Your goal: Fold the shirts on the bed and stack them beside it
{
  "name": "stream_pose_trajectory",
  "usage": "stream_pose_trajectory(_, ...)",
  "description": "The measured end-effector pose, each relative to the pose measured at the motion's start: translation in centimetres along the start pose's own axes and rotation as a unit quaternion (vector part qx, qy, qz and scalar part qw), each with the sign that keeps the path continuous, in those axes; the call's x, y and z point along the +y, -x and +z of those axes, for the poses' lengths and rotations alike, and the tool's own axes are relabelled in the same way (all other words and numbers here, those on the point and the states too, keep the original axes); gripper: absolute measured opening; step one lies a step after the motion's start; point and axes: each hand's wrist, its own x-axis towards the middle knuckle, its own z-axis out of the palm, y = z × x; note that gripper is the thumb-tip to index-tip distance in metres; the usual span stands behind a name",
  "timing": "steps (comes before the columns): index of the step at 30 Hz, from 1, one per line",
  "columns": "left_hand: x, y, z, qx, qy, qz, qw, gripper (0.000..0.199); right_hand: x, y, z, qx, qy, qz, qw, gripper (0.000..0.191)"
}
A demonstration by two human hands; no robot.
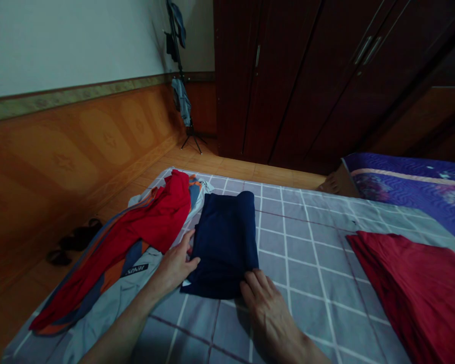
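Observation:
A folded navy blue garment (225,242), its exact kind not shown, lies flat on the checked bedsheet (303,263). At its left edge rests my left hand (174,263), thumb and index finger spread apart and touching the fabric; the other fingers are partly hidden. My right hand (263,301) has its fingers curled closed on the lower right corner of the same garment. Just left of it, a red garment with orange and grey-blue stripes (147,222) is heaped over a pale grey garment (114,303) with a dark label.
Folded dark red cloth (432,283) lies on the bed at the right. Beyond the bed are a dark wooden wardrobe (288,81), a coat stand (180,65) with clothes, and a purple quilted cover (413,177). Dark sandals (79,237) sit on the floor at left.

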Motion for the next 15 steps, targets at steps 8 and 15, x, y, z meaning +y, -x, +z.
stream_pose_trajectory(8, 3.7, 6.0, 7.4, -0.167, 0.257, -0.052, 0.95, 0.077, 6.9, 1.8, -5.6, 0.062, -0.009, -0.017, 0.998, 0.03)
stream_pose_trajectory(15, 6.7, 7.6, 9.0, -0.293, 0.172, 0.077, 0.937, 0.044, 14.1, 10.2, -8.6, 0.13, 0.103, 0.033, 0.986, 0.027)
